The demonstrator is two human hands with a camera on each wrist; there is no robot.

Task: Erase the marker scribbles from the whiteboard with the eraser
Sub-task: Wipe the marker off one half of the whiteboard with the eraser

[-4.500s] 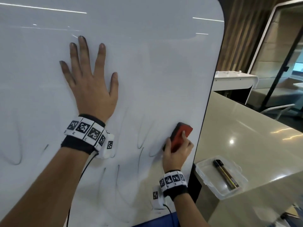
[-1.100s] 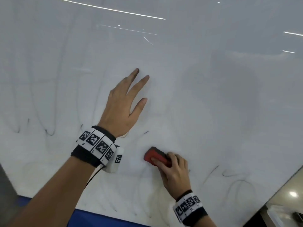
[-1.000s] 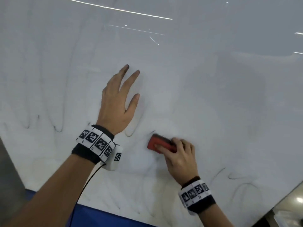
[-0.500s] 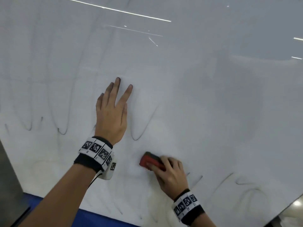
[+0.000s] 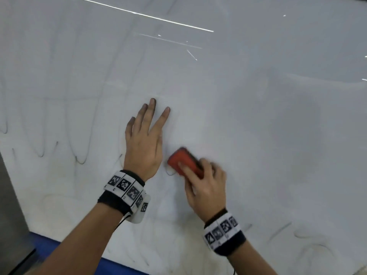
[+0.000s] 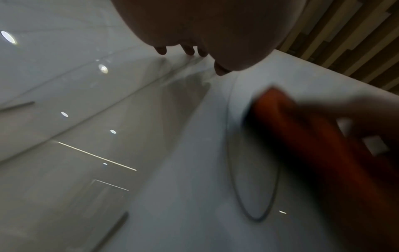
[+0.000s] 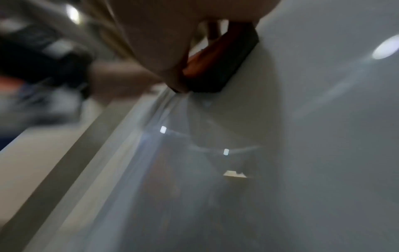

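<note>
While the right hand [image 5: 206, 187] grips the red plastic block eraser with a dark felt pad [image 5: 185, 163], fingers curled over its back and thumb on its near side, the pad lies flat against the glossy white whiteboard [image 5: 258, 116]. Eraser sits low on the board, just right of the left hand [image 5: 144, 143], close but not touching it. In the right wrist view the dark felt face of the eraser [image 7: 220, 68] meets the board, red body above it, hand wrapped over. The left wrist view shows the eraser [image 6: 302, 136] as a blurred red shape coming in from the right.

Left hand is flat on the whiteboard, fingers straight and slightly spread, holding nothing; fingertips look smudged dark. Both wrists carry black bands with white black-patterned marker tags [image 5: 125, 185].

Thin dark marker scribbles [image 5: 79, 157] remain: looping strokes at left of the left hand, a small loop right under the eraser's near end, faint curves along the bottom and at lower right. A narrow dark loop shows in the left wrist view too. A blue strip [image 5: 111, 266] runs below the board's lower edge.
</note>
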